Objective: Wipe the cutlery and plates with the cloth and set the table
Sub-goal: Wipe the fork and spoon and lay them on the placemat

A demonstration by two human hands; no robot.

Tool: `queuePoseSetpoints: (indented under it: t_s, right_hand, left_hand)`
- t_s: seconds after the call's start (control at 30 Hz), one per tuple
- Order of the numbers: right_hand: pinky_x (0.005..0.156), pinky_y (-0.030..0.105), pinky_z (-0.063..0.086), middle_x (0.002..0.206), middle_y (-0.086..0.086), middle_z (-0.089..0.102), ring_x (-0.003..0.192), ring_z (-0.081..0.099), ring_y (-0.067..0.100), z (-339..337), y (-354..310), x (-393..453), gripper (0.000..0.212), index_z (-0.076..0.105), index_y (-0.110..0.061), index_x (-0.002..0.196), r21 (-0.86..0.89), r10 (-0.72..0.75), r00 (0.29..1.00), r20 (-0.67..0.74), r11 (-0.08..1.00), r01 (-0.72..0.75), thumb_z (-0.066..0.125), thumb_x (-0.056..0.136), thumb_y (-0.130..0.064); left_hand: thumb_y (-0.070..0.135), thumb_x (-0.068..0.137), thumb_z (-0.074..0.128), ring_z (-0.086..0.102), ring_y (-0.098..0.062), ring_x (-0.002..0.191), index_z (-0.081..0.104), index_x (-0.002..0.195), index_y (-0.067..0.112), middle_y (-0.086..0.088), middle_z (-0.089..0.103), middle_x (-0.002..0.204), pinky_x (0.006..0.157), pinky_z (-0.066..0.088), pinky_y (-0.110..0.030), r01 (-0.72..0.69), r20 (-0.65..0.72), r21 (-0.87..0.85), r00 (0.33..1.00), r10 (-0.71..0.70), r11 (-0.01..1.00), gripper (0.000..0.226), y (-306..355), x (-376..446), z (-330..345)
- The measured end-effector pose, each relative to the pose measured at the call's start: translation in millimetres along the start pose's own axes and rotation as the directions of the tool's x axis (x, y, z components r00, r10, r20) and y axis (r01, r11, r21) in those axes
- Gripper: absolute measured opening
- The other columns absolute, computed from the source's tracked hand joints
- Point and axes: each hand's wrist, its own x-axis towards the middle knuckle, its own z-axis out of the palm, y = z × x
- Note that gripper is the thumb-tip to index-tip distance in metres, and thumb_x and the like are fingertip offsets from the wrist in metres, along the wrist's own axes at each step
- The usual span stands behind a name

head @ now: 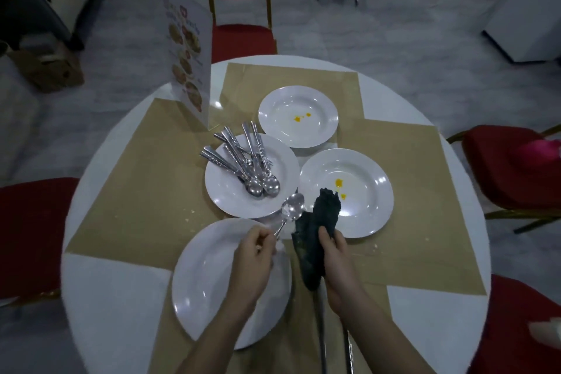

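Your left hand (255, 255) pinches a spoon (292, 210) by the handle, bowl up, above the gap btwn the near plate (200, 282) & the plate w/ the cutlery pile (243, 161). Your right hand (337, 264) grips the dark cloth (318, 231), fingers curled round it, just right of the spoon, over the rim of the stained plate (364, 191).

Left hand (253, 255): fingers curled, pinching the handle of a spoon (290, 210), bowl pointing up and away.
Right hand (335, 258): fingers and thumb wrapped round a dark cloth (318, 234), held upright.
Forearms: bare, both reaching forward from the lower edge, hands close together.
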Motion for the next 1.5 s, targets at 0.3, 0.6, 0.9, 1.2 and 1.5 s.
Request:
queuePoseSetpoints:
  t_s: [0.3,0.6,0.9,1.2,1.5]
  right_hand:
    - [0.074,0.026,0.057,0.106,0.004,0.074,0.098,0.071,0.019,-78,4,-43,0.027,0.063,-0.020,0.119,0.000,0.021,0.973,0.231,1.000,-0.022,0.049,0.099,-0.033]
    - [0.070,0.033,0.055,0.093,0.016,0.074,0.085,0.071,0.028,-137,4,-45,0.025,0.067,0.000,0.099,-0.086,0.150,0.988,0.048,0.986,-0.145,0.061,0.094,-0.024]
    - [0.058,0.031,0.053,0.091,0.017,0.071,0.080,0.068,0.029,-148,15,-52,0.023,0.064,0.001,0.103,-0.114,0.266,0.964,0.018,0.958,-0.262,0.067,0.090,-0.018]
    - [0.080,0.041,0.057,0.097,0.017,0.071,0.089,0.068,0.031,-155,18,-50,0.032,0.062,0.001,0.111,-0.194,0.115,0.993,-0.007,0.974,-0.114,0.068,0.089,-0.022]
    - [0.059,0.029,0.055,0.086,0.011,0.071,0.076,0.069,0.024,-164,7,-51,0.020,0.063,-0.003,0.102,-0.112,0.088,0.995,0.051,0.990,-0.081,0.068,0.088,-0.018]
  left_hand:
    - [0.011,0.093,0.055,0.052,-0.012,0.056,0.056,0.077,0.013,-0.002,0.057,0.062,0.059,0.044,-0.035,-0.029,-0.158,0.005,0.987,0.030,1.000,0.017,2,-96,97]
    - [0.014,0.098,0.048,0.048,-0.005,0.056,0.052,0.078,0.012,-0.002,0.059,0.073,0.055,0.035,-0.007,-0.035,0.024,0.096,0.999,0.033,0.995,0.021,9,-141,136]
    - [0.022,0.099,0.048,0.055,-0.008,0.065,0.057,0.086,0.014,-0.003,0.063,0.076,0.054,0.037,-0.012,0.026,0.040,0.214,0.999,-0.035,0.977,0.017,4,-164,143]
    - [0.019,0.099,0.047,0.054,-0.010,0.067,0.057,0.087,0.012,-0.001,0.059,0.072,0.059,0.040,-0.019,0.083,0.021,0.142,0.996,-0.086,0.986,0.017,7,-177,148]
    - [0.014,0.099,0.044,0.038,-0.006,0.040,0.051,0.080,0.010,0.006,0.048,0.050,0.042,0.030,-0.021,0.221,0.133,-0.051,0.968,-0.213,0.974,0.021,14,-183,150]
